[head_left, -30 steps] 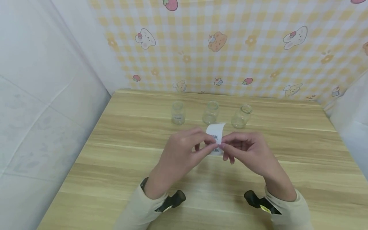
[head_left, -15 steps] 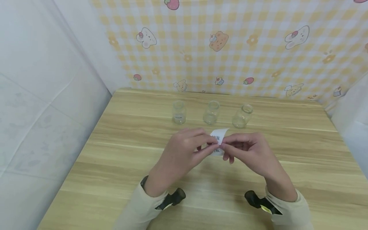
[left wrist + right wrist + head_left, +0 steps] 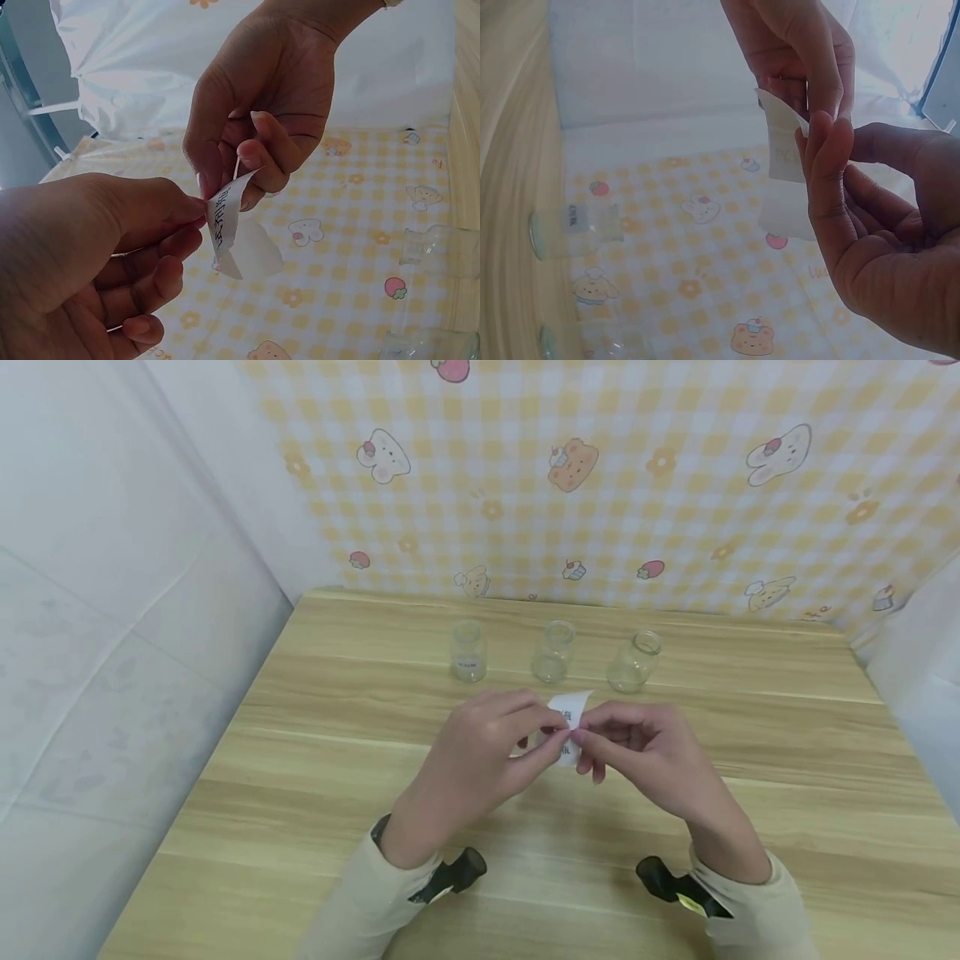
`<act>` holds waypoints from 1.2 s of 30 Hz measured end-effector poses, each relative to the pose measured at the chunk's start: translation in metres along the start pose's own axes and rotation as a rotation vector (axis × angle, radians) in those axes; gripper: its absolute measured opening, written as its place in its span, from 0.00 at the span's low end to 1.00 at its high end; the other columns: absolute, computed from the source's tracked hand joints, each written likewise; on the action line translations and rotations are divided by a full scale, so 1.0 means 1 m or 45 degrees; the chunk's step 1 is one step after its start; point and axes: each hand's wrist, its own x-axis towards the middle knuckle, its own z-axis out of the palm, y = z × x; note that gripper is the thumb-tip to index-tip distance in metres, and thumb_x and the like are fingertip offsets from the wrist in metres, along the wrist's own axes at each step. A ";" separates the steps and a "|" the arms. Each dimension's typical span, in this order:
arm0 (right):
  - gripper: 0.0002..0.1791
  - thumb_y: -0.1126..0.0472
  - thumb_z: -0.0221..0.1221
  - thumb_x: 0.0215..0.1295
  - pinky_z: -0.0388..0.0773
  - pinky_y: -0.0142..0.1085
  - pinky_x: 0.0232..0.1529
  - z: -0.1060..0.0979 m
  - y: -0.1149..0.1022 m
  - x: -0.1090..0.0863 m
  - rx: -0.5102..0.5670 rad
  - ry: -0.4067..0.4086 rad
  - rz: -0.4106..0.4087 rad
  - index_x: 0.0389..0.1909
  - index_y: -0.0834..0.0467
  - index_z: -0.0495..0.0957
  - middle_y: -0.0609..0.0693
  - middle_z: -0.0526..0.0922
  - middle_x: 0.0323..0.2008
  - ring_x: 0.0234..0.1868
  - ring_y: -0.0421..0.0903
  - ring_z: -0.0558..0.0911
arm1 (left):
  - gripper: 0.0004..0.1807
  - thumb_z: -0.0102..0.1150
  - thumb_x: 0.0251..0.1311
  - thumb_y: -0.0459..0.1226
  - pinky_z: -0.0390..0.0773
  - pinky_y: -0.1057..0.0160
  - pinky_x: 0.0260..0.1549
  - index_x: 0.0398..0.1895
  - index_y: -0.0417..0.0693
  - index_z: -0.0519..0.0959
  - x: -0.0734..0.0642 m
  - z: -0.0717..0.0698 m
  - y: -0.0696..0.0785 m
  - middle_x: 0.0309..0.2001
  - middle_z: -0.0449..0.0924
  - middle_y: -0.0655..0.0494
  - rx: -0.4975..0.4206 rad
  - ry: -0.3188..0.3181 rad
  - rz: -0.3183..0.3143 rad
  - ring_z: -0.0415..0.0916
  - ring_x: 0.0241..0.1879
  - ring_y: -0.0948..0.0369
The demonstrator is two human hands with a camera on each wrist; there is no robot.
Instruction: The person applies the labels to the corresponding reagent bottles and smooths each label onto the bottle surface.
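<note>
Above the wooden table, both hands meet on a small white sheet of printed paper labels [image 3: 568, 703], with dark characters on it. My left hand [image 3: 487, 745] pinches its left side between thumb and fingers. From the other side, my right hand [image 3: 660, 753] pinches it at a spot touching the left fingertips. In the left wrist view the label sheet [image 3: 227, 217] curves, and a paler piece hangs behind it. The right wrist view shows the blank back of the sheet [image 3: 786, 150], bent at the top. Fingertips hide part of the paper.
Three clear glass jars stand in a row beyond the hands: a left jar [image 3: 468, 653] bearing a printed label, a middle jar [image 3: 553, 653] and a right jar [image 3: 634, 663]. The wooden table [image 3: 315, 760] ends at a yellow checked cloth backdrop [image 3: 495, 468].
The upper end of the label sheet has dipped and bent toward the right. Both hands keep their pinch at nearly the same place. The jars stay put.
</note>
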 end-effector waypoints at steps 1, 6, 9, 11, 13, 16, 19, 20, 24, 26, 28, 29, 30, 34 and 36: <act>0.07 0.77 0.59 0.70 0.81 0.35 0.26 0.000 0.000 0.000 0.001 0.003 0.001 0.41 0.67 0.84 0.54 0.85 0.25 0.22 0.45 0.82 | 0.02 0.71 0.61 0.32 0.72 0.74 0.31 0.36 0.44 0.88 0.000 0.000 0.000 0.30 0.84 0.60 0.008 0.004 0.006 0.75 0.25 0.68; 0.07 0.78 0.59 0.70 0.82 0.35 0.26 0.001 0.000 0.000 0.021 0.009 -0.009 0.41 0.67 0.84 0.54 0.85 0.25 0.23 0.45 0.83 | 0.02 0.70 0.60 0.31 0.71 0.72 0.31 0.35 0.45 0.88 0.001 0.001 0.000 0.29 0.84 0.61 0.038 0.027 0.023 0.74 0.25 0.68; 0.07 0.78 0.58 0.70 0.82 0.35 0.27 0.002 0.000 0.000 0.054 0.005 -0.024 0.41 0.68 0.84 0.54 0.85 0.26 0.24 0.45 0.83 | 0.02 0.69 0.60 0.30 0.71 0.71 0.31 0.34 0.46 0.88 0.001 0.002 -0.001 0.29 0.84 0.61 0.049 0.037 0.021 0.75 0.26 0.68; 0.07 0.78 0.58 0.70 0.82 0.35 0.27 0.002 0.001 0.000 0.070 0.004 -0.026 0.41 0.68 0.83 0.54 0.85 0.26 0.24 0.45 0.83 | 0.02 0.69 0.60 0.30 0.72 0.70 0.32 0.34 0.46 0.88 0.001 0.002 -0.001 0.29 0.84 0.61 0.054 0.043 0.016 0.76 0.27 0.67; 0.07 0.78 0.57 0.70 0.83 0.35 0.28 0.003 0.001 0.000 0.078 0.004 -0.020 0.41 0.69 0.83 0.55 0.85 0.26 0.25 0.46 0.84 | 0.02 0.69 0.60 0.31 0.73 0.70 0.32 0.34 0.46 0.87 0.002 0.002 -0.001 0.30 0.85 0.60 0.053 0.047 0.005 0.77 0.28 0.67; 0.06 0.78 0.57 0.70 0.83 0.36 0.28 0.003 0.002 0.001 0.069 0.008 0.013 0.41 0.69 0.83 0.55 0.86 0.27 0.25 0.46 0.84 | 0.02 0.69 0.60 0.30 0.74 0.70 0.33 0.33 0.46 0.87 0.001 0.001 -0.002 0.30 0.85 0.60 0.035 0.062 -0.025 0.77 0.29 0.65; 0.06 0.77 0.58 0.71 0.84 0.37 0.28 0.003 0.002 0.002 0.060 0.010 0.049 0.40 0.69 0.83 0.56 0.86 0.26 0.25 0.47 0.85 | 0.03 0.67 0.61 0.30 0.73 0.71 0.31 0.32 0.46 0.86 0.001 0.000 -0.003 0.31 0.86 0.59 0.014 0.079 -0.061 0.76 0.27 0.65; 0.06 0.77 0.58 0.71 0.84 0.37 0.28 0.003 0.002 0.002 0.059 0.009 0.058 0.40 0.70 0.83 0.56 0.86 0.26 0.25 0.47 0.85 | 0.03 0.67 0.61 0.29 0.73 0.72 0.30 0.32 0.46 0.86 0.001 0.000 -0.004 0.31 0.86 0.59 0.010 0.086 -0.070 0.75 0.26 0.65; 0.04 0.77 0.58 0.70 0.85 0.38 0.29 0.003 0.004 0.003 0.063 0.003 0.089 0.39 0.71 0.81 0.56 0.86 0.25 0.25 0.47 0.86 | 0.03 0.66 0.61 0.29 0.73 0.71 0.30 0.31 0.44 0.86 0.001 -0.002 -0.006 0.32 0.86 0.58 0.015 0.098 -0.088 0.74 0.25 0.65; 0.04 0.77 0.58 0.70 0.85 0.39 0.30 0.003 0.005 0.003 0.064 -0.001 0.105 0.39 0.72 0.81 0.56 0.86 0.25 0.26 0.48 0.87 | 0.03 0.65 0.61 0.29 0.73 0.71 0.30 0.32 0.44 0.86 0.001 -0.003 -0.007 0.32 0.86 0.58 0.018 0.103 -0.095 0.74 0.25 0.65; 0.04 0.77 0.58 0.71 0.86 0.39 0.30 0.003 0.006 0.004 0.067 -0.006 0.121 0.39 0.73 0.81 0.56 0.87 0.26 0.26 0.48 0.87 | 0.03 0.66 0.61 0.29 0.73 0.72 0.30 0.32 0.44 0.86 0.001 -0.003 -0.008 0.32 0.86 0.58 0.021 0.107 -0.102 0.74 0.25 0.65; 0.04 0.76 0.58 0.71 0.86 0.39 0.30 0.003 0.007 0.004 0.068 -0.008 0.129 0.39 0.73 0.81 0.56 0.87 0.26 0.26 0.48 0.87 | 0.03 0.66 0.61 0.29 0.73 0.72 0.29 0.32 0.44 0.86 0.001 -0.004 -0.009 0.32 0.86 0.58 0.021 0.111 -0.105 0.74 0.25 0.65; 0.04 0.76 0.58 0.71 0.86 0.40 0.31 0.004 0.007 0.004 0.069 -0.010 0.137 0.39 0.73 0.81 0.56 0.87 0.26 0.26 0.48 0.88 | 0.02 0.66 0.61 0.29 0.73 0.72 0.29 0.31 0.44 0.86 0.001 -0.004 -0.009 0.32 0.86 0.58 0.022 0.115 -0.109 0.74 0.25 0.65; 0.04 0.75 0.58 0.71 0.86 0.41 0.32 0.005 0.009 0.005 0.064 -0.015 0.167 0.39 0.73 0.81 0.56 0.87 0.26 0.27 0.48 0.88 | 0.03 0.67 0.60 0.29 0.73 0.72 0.28 0.31 0.44 0.85 0.001 -0.005 -0.011 0.32 0.86 0.58 0.045 0.128 -0.125 0.74 0.25 0.64; 0.04 0.75 0.58 0.71 0.87 0.41 0.33 0.006 0.010 0.006 0.056 -0.015 0.180 0.39 0.73 0.81 0.57 0.87 0.26 0.27 0.48 0.88 | 0.03 0.67 0.59 0.29 0.73 0.71 0.28 0.31 0.44 0.86 0.001 -0.006 -0.012 0.31 0.86 0.58 0.058 0.128 -0.137 0.74 0.25 0.64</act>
